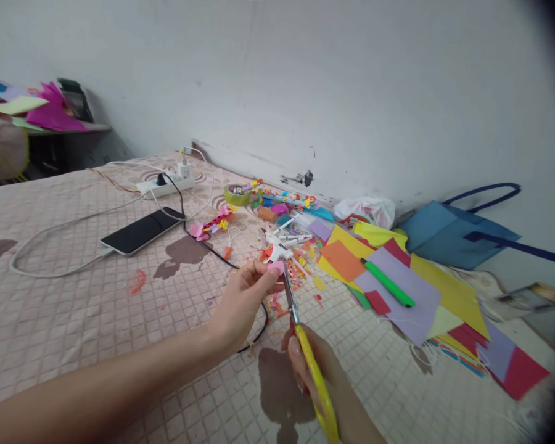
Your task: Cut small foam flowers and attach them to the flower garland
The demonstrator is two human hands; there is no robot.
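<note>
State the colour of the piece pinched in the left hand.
Pink piece; best in head view.

Surface point(74, 308) against wall point(277, 80). Phone point(141, 232) left, power strip point(148, 189) behind it, tape roll point(237, 197) right of strip. Paper sheets point(414, 324) right, marker point(388, 283) on top, bag point(453, 237) behind. Scraps point(319, 283) mid-surface; before these, left hand point(245, 299) with paper piece point(276, 266), right hand point(321, 354) with scissors point(308, 351) to its right.

The left forearm point(120, 376), slim and bare, narrows smoothly towards the left hand point(238, 305), also bare, with slender fingers point(254, 269). The right hand point(321, 357) and visible right forearm point(363, 422) are likewise bare.
</note>
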